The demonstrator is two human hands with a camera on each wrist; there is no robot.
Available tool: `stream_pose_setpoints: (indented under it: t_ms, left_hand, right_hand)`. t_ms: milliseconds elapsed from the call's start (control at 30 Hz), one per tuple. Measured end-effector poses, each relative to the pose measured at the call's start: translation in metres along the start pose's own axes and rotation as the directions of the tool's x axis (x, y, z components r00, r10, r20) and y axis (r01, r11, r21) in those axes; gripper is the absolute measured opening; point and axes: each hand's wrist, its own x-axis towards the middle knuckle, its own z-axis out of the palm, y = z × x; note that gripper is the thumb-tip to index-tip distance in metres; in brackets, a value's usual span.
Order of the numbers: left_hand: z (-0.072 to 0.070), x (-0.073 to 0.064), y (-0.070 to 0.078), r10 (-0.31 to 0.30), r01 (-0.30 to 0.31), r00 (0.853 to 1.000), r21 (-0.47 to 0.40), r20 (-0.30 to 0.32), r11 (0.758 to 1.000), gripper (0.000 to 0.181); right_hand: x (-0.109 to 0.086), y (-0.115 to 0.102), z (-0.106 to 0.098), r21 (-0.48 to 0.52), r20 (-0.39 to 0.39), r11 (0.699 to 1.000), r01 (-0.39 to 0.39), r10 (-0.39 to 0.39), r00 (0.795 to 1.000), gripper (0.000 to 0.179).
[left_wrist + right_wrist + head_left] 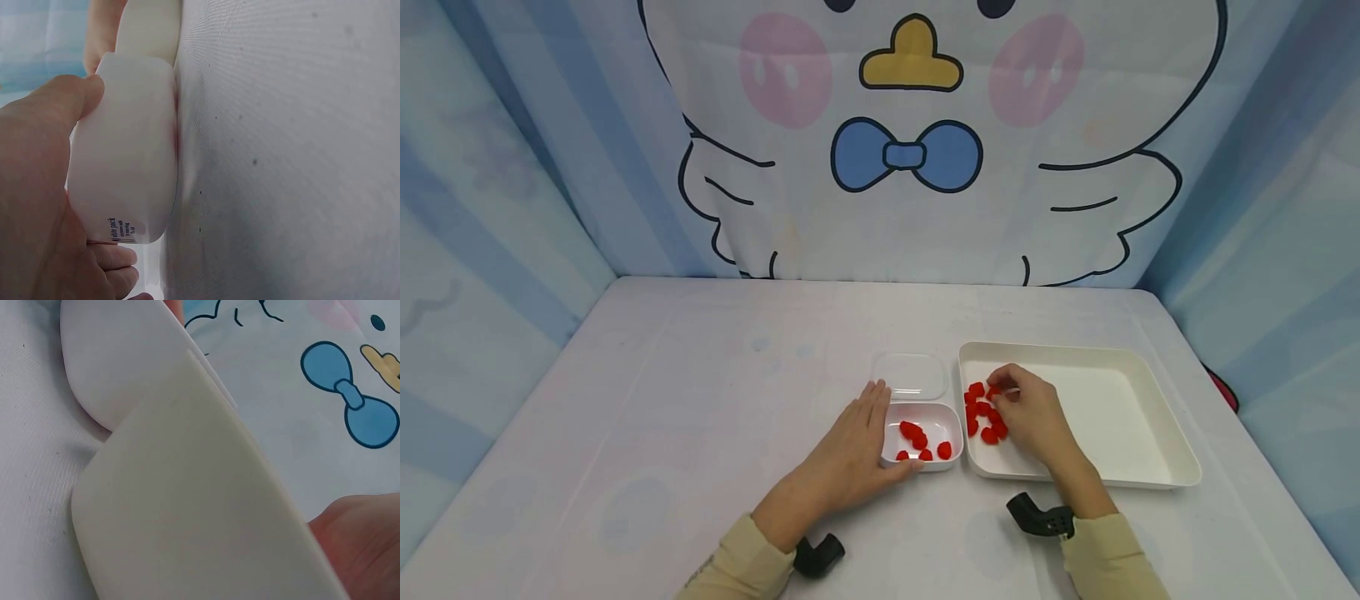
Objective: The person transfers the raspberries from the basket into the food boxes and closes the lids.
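In the head view, my left grip point(850, 454) keeps thumb and straight fingers apart around the near left corner of the white box point(938, 427); red pieces point(912, 431) lie inside, right of that grip. My right grip point(1033, 417) pinches a red piece point(992, 392) at the tray's point(1112, 400) left end, with other red pieces point(989, 436) left of and nearer me than its fingertips. In the left wrist view, my thumb touches the box. In the right wrist view, the tray's wall hides my fingertips.

Small, rounded red lumps point(983, 409) are lying in two groups.
The left hand point(853, 450) is touching a small white rectangular box point(943, 423); the right hand point(1033, 414) is pinching one lump inside a cream rectangular tray point(1105, 408).
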Motion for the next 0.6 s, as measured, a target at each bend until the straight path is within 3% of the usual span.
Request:
stream_pose_setpoints:
  t_ms: [200, 600]
  left_hand:
    - [-0.0003, -0.0002, 0.0001, 0.0, 0.0, 1.0, 0.001, -0.001, 1.0, 0.099]
    - [-0.0005, -0.0005, 0.001, -0.034, 0.035, 0.999, -0.009, 0.022, 0.999, 0.104]
  right_hand:
    - [0.0002, 0.0014, -0.0002, -0.008, -0.03, 1.0, 0.02, -0.02, 0.999, 0.019]
    - [-0.0013, -0.0026, -0.0053, 0.025, -0.043, 1.0, -0.011, 0.012, 0.999, 0.021]
